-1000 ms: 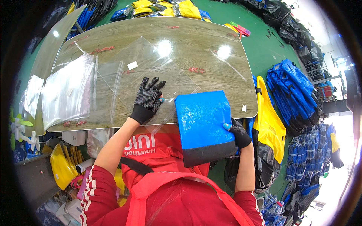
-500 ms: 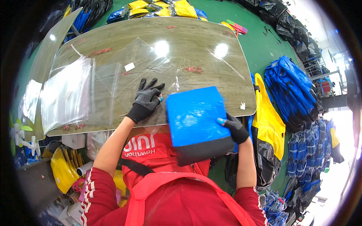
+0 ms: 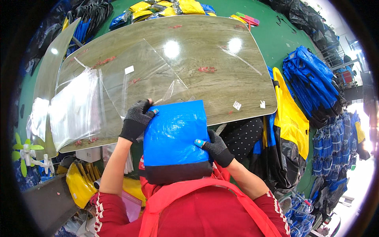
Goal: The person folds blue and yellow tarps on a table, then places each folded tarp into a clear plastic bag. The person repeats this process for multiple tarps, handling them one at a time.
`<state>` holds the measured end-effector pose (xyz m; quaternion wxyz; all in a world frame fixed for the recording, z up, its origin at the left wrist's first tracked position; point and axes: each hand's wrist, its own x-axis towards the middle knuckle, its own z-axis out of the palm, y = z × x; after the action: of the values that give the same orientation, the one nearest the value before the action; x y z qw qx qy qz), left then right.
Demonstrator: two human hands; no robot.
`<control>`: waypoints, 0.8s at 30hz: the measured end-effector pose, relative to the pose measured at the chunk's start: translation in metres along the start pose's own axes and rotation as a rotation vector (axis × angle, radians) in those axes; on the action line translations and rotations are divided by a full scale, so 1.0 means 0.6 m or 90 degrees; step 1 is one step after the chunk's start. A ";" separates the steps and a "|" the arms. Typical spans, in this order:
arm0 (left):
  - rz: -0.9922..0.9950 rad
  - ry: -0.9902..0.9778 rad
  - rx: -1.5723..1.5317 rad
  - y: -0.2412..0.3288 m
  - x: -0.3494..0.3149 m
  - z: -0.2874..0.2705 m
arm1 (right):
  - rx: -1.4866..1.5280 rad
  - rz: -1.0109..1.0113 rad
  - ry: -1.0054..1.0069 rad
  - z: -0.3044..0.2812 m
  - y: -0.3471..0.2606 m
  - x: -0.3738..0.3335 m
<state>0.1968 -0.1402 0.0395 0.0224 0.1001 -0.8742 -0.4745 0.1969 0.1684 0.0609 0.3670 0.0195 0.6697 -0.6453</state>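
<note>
A folded blue and black tarpaulin piece [image 3: 176,134] hangs over the table's near edge in front of my body, its black strip toward me. My right hand [image 3: 218,147], in a black dotted glove, grips its right edge, thumb on top and the other fingers hidden below. At its upper left corner, my gloved left hand [image 3: 138,118] is closed, with the thumb at the blue edge. Just beyond lies a flat clear plastic bag [image 3: 142,85] on the wood-look table [image 3: 221,43].
A stack of clear bags [image 3: 77,106] covers the table's left part. White labels [image 3: 237,105] lie at the right and one near the middle. Yellow and black material [image 3: 293,126] hangs beside the right edge. Blue bundles [image 3: 310,81] stand farther right; yellow packets [image 3: 191,6] lie beyond the table.
The blue piece has moved left and toward me, with my right hand on it. My left hand has drawn back from the table to its corner. A label at the right is now uncovered.
</note>
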 end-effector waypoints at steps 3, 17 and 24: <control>0.006 -0.066 0.111 -0.022 0.013 -0.008 | -0.035 0.009 0.000 0.003 0.000 0.006; 0.121 0.009 0.532 0.011 0.015 -0.050 | -0.053 -0.014 0.033 -0.056 -0.020 0.018; 0.259 0.179 0.507 -0.010 0.029 -0.051 | -0.062 -0.020 0.029 -0.063 -0.023 0.011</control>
<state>0.1847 -0.1719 0.0503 0.1931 -0.0094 -0.9786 -0.0696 0.1677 0.1962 0.0653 0.3417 0.0057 0.7090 -0.6169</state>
